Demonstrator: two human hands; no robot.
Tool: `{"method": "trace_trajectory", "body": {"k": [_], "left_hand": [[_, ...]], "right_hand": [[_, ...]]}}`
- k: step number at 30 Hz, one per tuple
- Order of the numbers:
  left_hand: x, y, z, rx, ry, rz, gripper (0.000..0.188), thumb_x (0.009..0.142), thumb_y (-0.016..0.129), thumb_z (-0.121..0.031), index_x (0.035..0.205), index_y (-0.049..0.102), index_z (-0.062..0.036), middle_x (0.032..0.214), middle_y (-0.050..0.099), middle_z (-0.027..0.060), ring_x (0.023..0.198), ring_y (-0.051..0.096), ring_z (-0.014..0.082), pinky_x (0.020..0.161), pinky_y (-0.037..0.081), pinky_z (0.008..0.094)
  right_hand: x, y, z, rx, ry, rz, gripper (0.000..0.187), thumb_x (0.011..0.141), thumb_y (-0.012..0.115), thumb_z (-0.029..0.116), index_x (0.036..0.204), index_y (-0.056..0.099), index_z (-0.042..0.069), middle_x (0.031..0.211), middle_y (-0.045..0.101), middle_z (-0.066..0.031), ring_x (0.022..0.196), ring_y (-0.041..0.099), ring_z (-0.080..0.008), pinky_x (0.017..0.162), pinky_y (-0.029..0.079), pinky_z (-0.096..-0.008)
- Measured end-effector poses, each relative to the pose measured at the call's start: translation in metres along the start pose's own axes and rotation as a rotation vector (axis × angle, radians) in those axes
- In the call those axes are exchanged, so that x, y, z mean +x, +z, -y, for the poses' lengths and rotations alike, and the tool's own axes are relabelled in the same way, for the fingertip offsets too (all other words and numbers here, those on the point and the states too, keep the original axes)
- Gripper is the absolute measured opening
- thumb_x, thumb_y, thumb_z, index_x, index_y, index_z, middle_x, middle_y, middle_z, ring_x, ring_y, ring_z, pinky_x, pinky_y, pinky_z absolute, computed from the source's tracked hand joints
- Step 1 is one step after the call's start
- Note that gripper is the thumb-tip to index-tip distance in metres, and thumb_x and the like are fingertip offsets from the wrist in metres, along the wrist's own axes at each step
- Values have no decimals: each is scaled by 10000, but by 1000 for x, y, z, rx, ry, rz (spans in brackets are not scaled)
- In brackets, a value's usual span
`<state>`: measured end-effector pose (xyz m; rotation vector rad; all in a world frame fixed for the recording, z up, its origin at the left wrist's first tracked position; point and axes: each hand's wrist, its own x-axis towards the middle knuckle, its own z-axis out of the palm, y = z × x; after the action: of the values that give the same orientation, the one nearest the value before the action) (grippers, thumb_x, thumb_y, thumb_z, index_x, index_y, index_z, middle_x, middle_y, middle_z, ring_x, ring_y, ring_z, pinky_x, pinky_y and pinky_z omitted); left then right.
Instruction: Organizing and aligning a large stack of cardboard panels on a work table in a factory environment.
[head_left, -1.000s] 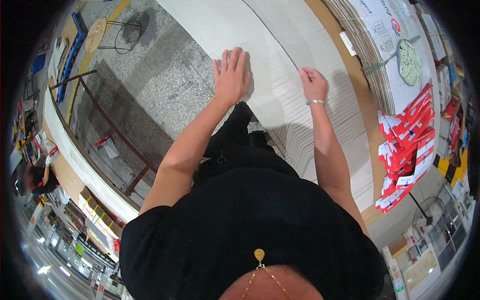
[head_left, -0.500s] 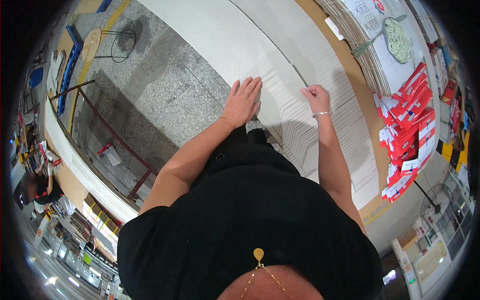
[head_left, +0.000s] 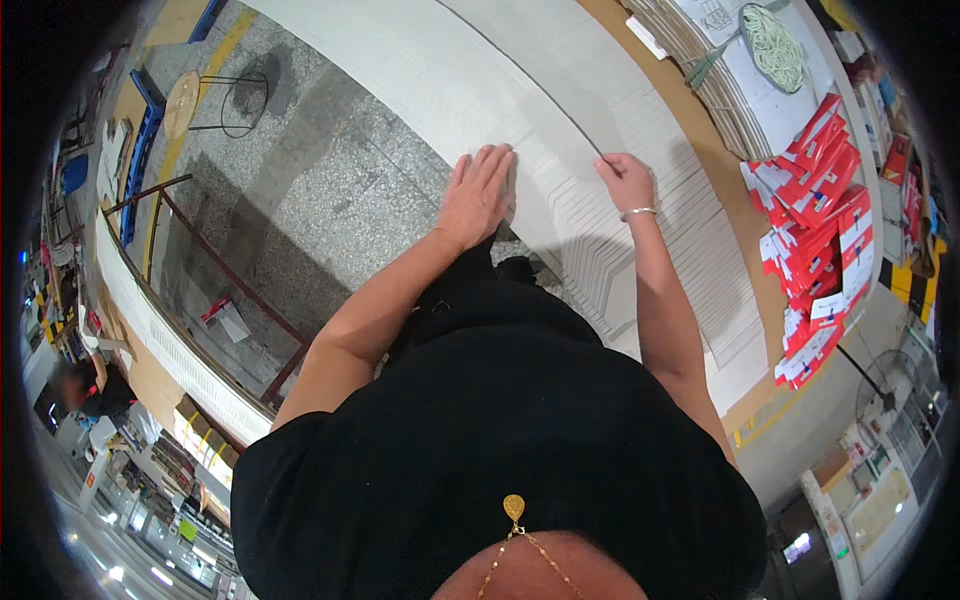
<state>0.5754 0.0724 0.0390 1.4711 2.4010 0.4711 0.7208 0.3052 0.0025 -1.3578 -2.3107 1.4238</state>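
Long white sheets, spread in overlapping rows, cover the table in front of me. My left hand lies flat on their near edge, palm down, fingers stretched out and holding nothing. Farther right, my right hand is closed in a pinch over the sheets, thumb and forefinger together. A thin dark line runs from the far edge of the view to those fingertips; whether it is a gap or a strip I cannot tell. What the pinch holds is hidden. Stepped sheet edges fan out between my hands.
Brown board borders the sheets. On the right are red-and-white cards, a bundle of flat cardboard and a pale green coil of cord. A stool and metal frame stand left; a person works beyond.
The table scene has shifted slightly up and left in view. My left hand stays flat on the sheets. My right hand remains pinched, with the dark line now unbroken up to its fingertips.
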Motion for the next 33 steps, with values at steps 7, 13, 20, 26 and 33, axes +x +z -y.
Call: {"method": "trace_trajectory", "body": {"k": [7,13,20,26,33], "left_hand": [[-6,14,-28,-81,150,44,655,773,583,-227,1328,295,-29,1394,288,104,1283,282,272,1056,229,410],[7,18,-33,-12,106,-53,582,739,593,-200,1252,397,-6,1327,358,114,1194,371,281,982,311,398],[11,17,-44,-145,39,-132,492,715,612,-143,1164,465,-3,1220,442,134,1114,427,292,898,380,391],[15,29,-42,-1088,-448,25,384,806,592,-142,1142,452,-18,1015,573,103,867,581,223,715,486,327],[11,32,-45,-1711,-617,348,329,842,574,-136,1138,446,-68,1020,571,59,877,586,167,718,502,306]], "right_hand": [[-28,-24,-30,-100,20,12,372,687,731,276,948,633,29,842,664,-90,736,619,-158,680,479,-266],[-28,-19,-41,23,68,-9,353,678,742,240,948,638,38,852,667,-74,755,617,-126,691,480,-254],[-28,-22,-56,18,-38,-13,376,670,737,260,955,633,37,837,657,-77,746,615,-149,694,484,-270],[-36,-39,-38,-218,-3,23,365,662,742,271,904,625,25,834,652,-88,741,612,-169,703,491,-284],[-39,-42,-57,45,77,57,332,680,736,260,886,626,24,836,654,-81,744,612,-156,701,490,-281]]}}
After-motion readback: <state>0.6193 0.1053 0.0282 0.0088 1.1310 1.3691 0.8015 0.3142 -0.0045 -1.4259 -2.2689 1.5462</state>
